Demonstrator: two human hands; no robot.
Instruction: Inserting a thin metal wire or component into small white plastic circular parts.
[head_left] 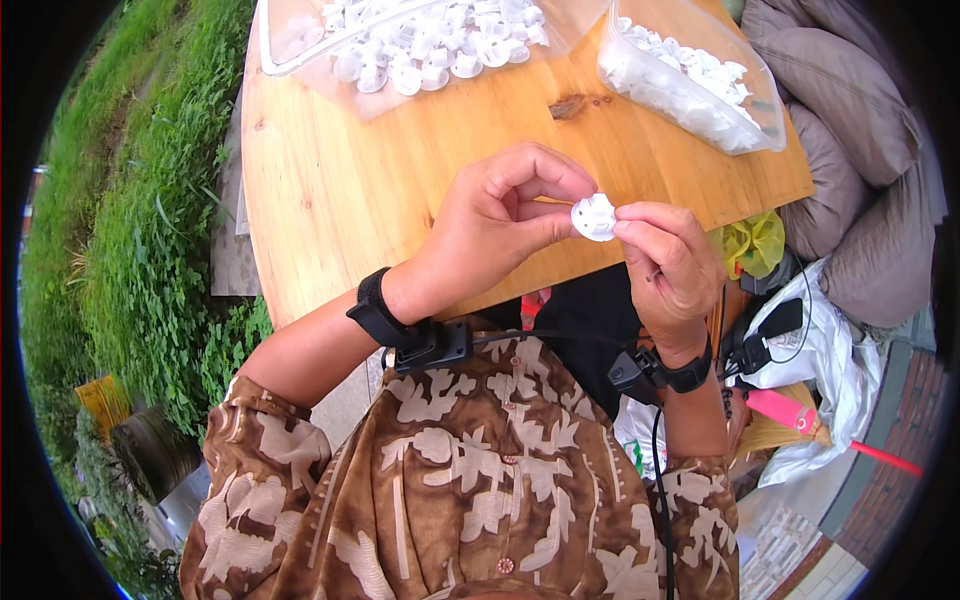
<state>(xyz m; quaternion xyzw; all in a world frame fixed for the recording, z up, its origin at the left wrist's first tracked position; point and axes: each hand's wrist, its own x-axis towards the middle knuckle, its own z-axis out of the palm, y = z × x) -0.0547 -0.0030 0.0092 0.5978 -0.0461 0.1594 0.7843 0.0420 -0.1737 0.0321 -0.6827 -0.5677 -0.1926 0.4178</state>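
I see my left hand (490,225) and right hand (668,265) together pinching a small white round plastic part (594,217) above the near edge of the wooden counter (340,190). Each grip presses on it with fingertips. Two clear plastic containers (690,75) of similar white parts sit along the far edge.

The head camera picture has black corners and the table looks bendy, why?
Head view: a fisheye lens leaves a round picture with a black rim and bows the wooden table's edges. Daylight is soft, with no hard shadows. The small white plastic part between the left hand and right hand looks sharp, though bright.
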